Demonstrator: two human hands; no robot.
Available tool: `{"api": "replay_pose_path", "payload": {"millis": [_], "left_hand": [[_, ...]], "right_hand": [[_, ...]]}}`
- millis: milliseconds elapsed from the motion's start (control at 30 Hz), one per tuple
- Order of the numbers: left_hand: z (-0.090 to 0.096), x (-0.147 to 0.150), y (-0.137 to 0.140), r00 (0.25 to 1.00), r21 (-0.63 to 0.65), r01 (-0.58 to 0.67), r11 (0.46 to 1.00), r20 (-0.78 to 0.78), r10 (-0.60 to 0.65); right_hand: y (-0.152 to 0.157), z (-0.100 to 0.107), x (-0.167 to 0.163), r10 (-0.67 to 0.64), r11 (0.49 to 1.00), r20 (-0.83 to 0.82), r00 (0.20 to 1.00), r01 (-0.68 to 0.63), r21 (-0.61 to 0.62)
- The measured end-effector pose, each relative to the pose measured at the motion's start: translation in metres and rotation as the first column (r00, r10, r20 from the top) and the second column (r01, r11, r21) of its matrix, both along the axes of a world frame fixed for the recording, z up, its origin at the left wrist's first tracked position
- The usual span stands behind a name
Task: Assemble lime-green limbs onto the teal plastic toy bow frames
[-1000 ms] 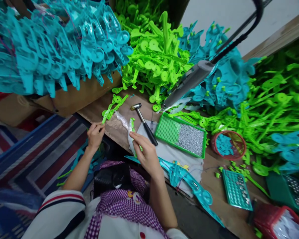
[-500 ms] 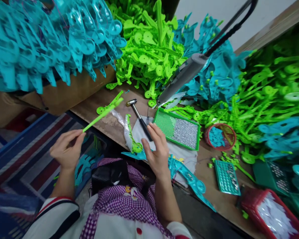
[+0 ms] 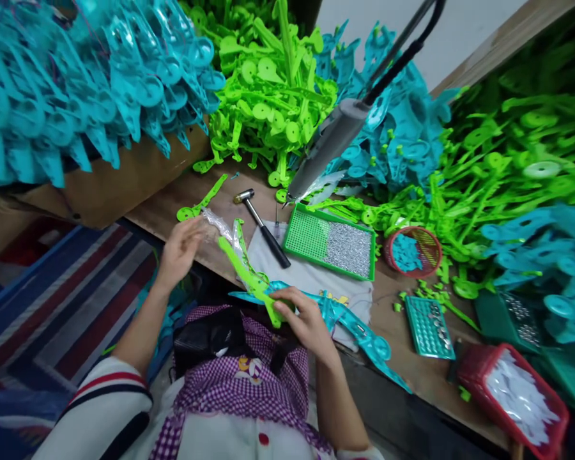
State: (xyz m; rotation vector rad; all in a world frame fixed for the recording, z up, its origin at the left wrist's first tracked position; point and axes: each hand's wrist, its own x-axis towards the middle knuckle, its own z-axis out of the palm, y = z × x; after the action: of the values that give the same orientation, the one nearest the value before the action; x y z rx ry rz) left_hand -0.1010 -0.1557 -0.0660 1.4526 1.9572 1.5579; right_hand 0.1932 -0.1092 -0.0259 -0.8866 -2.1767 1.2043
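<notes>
**Green plastic strip gripped at a crowded workbench**

At the front edge of a wooden bench (image 3: pixel 172 211), a person's right hand (image 3: pixel 303 317) is clenched on the lower end of a long green plastic strip (image 3: pixel 243 271), which slants up and to the left above the bench edge. The left hand (image 3: pixel 182 246) pinches a clear plastic bag (image 3: pixel 219 225) just beside the strip's upper end. A teal plastic piece (image 3: pixel 359 329) lies under the right hand, partly on a white cloth (image 3: pixel 311 278). A small hammer (image 3: pixel 263 227) rests on the cloth, near a green tray of silver pins (image 3: pixel 333 241) and a red basket (image 3: pixel 414 250). A grey hanging tool (image 3: pixel 328 144) points down at the tray. Heaps of teal parts (image 3: pixel 76 89) and green parts (image 3: pixel 268 96) crowd the back. No brand, label or writing can be read; a small print on the cloth is too blurred to make out.
</notes>
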Motion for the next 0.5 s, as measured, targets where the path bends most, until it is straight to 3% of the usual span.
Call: {"api": "replay_pose_path", "payload": {"millis": [100,200,367,500], "left_hand": [[-0.021,-0.006,0.031,0.941,-0.222,0.100,0.970,-0.294,-0.165],[-0.030,-0.014,0.046,0.870,-0.351,0.023,0.936,-0.455,-0.192],[-0.022,-0.028,0.056,0.851,-0.307,-0.112,0.945,-0.520,-0.068],[-0.019,-0.014,0.059,0.920,-0.178,-0.014,0.984,-0.389,-0.057]], "right_hand": [[0.000,-0.007,0.015,-0.239,0.959,-0.036,0.970,0.230,-0.165],[-0.001,-0.013,0.022,-0.387,0.892,-0.032,0.921,0.366,-0.266],[-0.009,-0.021,0.008,-0.480,0.831,-0.022,0.877,0.446,-0.332],[-0.012,-0.024,-0.009,-0.484,0.846,-0.022,0.875,0.462,-0.267]]}}
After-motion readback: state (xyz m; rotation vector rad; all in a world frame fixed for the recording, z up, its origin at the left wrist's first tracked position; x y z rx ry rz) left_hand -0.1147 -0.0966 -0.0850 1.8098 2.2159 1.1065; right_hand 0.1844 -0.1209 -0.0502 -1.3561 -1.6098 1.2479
